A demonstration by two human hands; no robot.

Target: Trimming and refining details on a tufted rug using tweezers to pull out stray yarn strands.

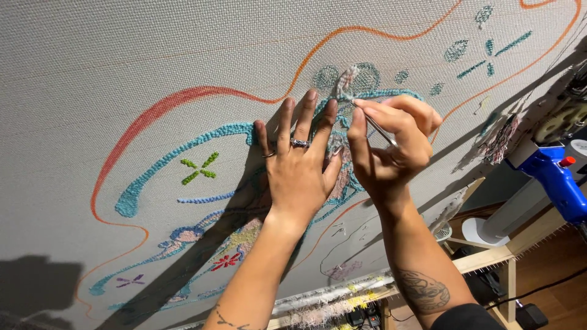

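My left hand (298, 166) lies spread flat on the stretched grey tufting cloth (122, 61), right hand (391, 143) pinching thin metal scissors (374, 126) at the pale yarn tuft (347, 79); a slip risks snipping the cloth.

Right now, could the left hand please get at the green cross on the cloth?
Probably yes. The left hand lies flat on the cloth, and the green cross sits just beside its little finger with bare cloth between them and nothing covering it.

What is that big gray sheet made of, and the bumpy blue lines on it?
The gray sheet looks like woven cloth, matte: a fine grid of threads shows. The blue lines seem to be yarn, fuzzy and looped. The thin tool in the right hand looks like shiny metal.
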